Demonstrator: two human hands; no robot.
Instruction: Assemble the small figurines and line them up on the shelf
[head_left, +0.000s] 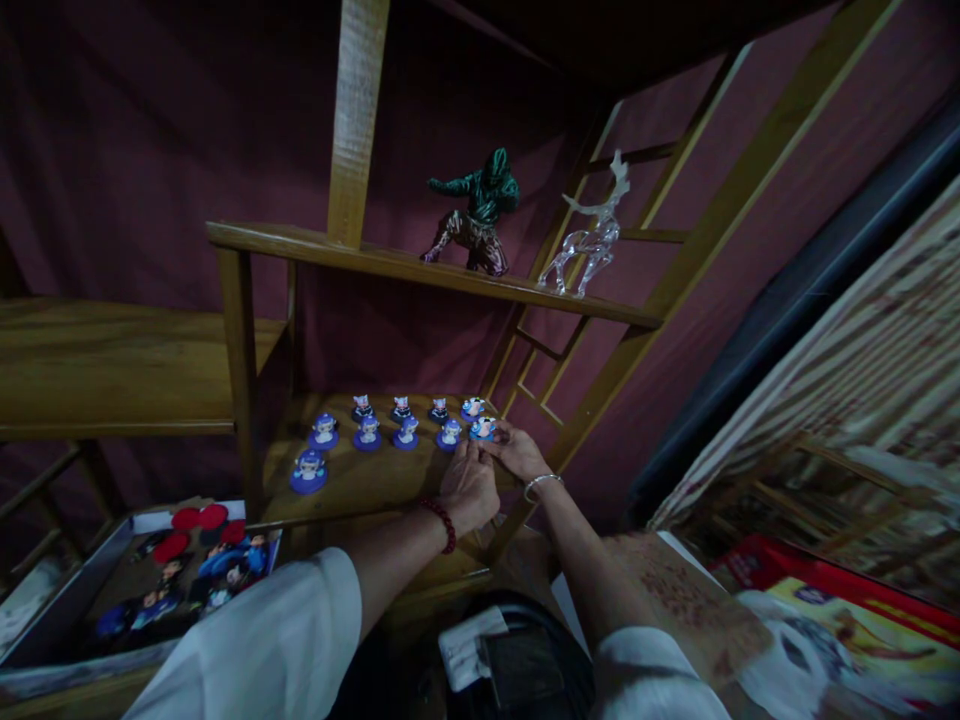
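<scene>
On the lower wooden shelf (352, 470), small figurines on round bases stand in rows. My right hand (523, 455), with a silver bangle at the wrist, has its fingers closed at the edge of a blue-and-white figurine (482, 428) in the right part of the front row. My left hand (472, 488), wearing a dark red bead bracelet, is just left of it, fingers bent together; what they hold, if anything, is hidden. Close to its fingertips is a purple-based figurine (449, 433). Another blue-and-white figurine (472, 407) stands behind.
Above, a green-and-bronze crouching statue (484, 215) and a clear deer figure (589, 240) stand on the upper shelf (420, 270). A box (45, 610) of figurines and red discs is at lower left. Wooden posts (238, 380) frame the shelf. A red package (862, 610) lies lower right.
</scene>
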